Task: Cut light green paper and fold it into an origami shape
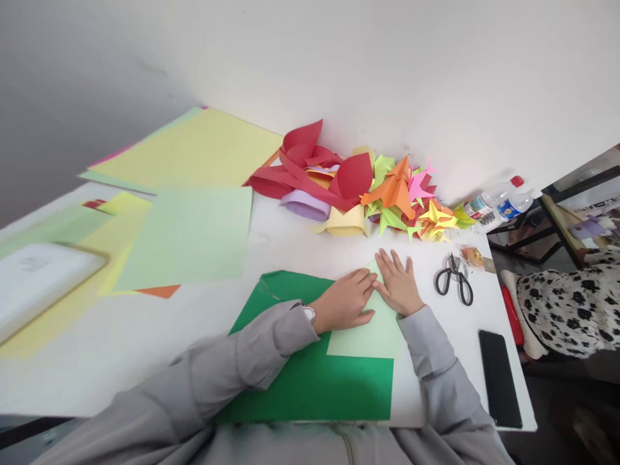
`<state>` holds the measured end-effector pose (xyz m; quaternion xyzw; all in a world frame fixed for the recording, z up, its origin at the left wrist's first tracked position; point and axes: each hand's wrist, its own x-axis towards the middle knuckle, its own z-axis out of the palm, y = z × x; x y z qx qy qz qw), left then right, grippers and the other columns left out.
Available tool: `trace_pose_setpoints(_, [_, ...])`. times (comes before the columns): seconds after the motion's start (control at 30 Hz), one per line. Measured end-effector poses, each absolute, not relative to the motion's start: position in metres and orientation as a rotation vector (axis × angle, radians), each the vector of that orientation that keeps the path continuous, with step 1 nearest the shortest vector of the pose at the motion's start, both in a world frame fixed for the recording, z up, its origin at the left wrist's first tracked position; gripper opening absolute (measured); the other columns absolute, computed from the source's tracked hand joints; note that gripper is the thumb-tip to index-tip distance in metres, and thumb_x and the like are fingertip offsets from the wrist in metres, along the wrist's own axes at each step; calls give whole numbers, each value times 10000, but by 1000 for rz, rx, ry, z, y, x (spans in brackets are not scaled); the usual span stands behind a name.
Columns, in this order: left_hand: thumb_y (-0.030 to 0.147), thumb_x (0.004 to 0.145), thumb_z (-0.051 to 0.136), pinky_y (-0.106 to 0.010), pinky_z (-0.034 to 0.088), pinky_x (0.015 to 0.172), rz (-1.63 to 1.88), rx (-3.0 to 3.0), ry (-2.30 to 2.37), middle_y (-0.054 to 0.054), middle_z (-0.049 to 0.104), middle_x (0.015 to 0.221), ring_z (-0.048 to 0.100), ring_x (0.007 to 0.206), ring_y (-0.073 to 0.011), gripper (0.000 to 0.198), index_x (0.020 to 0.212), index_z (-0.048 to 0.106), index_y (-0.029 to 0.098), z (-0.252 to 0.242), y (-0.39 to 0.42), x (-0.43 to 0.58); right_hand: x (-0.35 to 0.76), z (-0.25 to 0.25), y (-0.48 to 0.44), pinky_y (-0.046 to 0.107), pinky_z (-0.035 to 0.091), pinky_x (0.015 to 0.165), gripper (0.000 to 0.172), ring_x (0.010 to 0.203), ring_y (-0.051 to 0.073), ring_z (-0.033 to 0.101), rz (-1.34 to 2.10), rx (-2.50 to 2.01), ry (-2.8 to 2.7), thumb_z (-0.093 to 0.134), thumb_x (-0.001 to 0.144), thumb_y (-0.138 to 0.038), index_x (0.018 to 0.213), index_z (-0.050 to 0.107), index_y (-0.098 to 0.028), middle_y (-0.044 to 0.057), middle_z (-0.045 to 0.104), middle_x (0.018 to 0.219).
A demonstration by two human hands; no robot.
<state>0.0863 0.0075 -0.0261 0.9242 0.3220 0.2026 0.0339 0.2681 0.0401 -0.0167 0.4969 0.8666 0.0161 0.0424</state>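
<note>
A light green sheet of paper (367, 332) lies on top of a dark green sheet (310, 381) on the white table (145, 349). My left hand (345, 303) rests on the light green sheet with its fingers stretched flat. My right hand (399, 284) presses flat on the same sheet's upper corner, fingers spread. The fingertips of the two hands meet at the sheet's top. Both arms wear grey sleeves.
Black scissors (454, 279) lie right of my hands, a black phone (498, 378) near the right edge. A heap of folded coloured paper shapes (361, 187) sits at the back by two plastic bottles (498, 203). Large pale sheets (186, 239) cover the left. A floral cloth (566, 310) lies beyond the table.
</note>
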Motion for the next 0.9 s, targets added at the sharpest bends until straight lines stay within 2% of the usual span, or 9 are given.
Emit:
trace_pose_setpoints(0.27, [391, 810, 534, -484, 353, 1015, 628, 2772, 976, -228, 546, 1216, 428, 1184, -342, 461, 1097, 580, 33, -28, 6, 85, 268, -14, 40, 611, 159, 1044, 587, 1392, 308, 153, 69, 1482, 2653, 271, 927, -531, 1457, 212, -287, 39, 182, 1543])
trace_pose_setpoints(0.53, [485, 796, 534, -470, 295, 1069, 568, 2713, 1037, -222, 486, 1335, 384, 1281, -339, 605, 1207, 524, 40, -31, -1, 84, 269, -16, 39, 602, 108, 1063, 661, 1404, 297, 121, 82, 1440, 2711, 273, 916, -551, 1473, 165, -211, 84, 186, 1537])
trace_pose_setpoints(0.73, [511, 789, 528, -449, 223, 1112, 544, 2643, 1129, -203, 440, 1390, 304, 1342, -331, 659, 1245, 497, 37, -33, -10, 88, 268, -17, 37, 582, 69, 1082, 655, 1404, 266, 141, 50, 1361, 2748, 258, 925, -538, 1466, 191, -173, 107, 258, 1513])
trace_pose_setpoints(0.9, [511, 784, 537, -456, 223, 1112, 574, 2614, 1124, -200, 481, 1344, 293, 1345, -325, 677, 1265, 472, 40, -32, -11, 89, 268, -17, 37, 607, 102, 1062, 636, 1401, 288, 142, 19, 1352, 2734, 283, 912, -569, 1461, 202, -258, 67, 223, 1529])
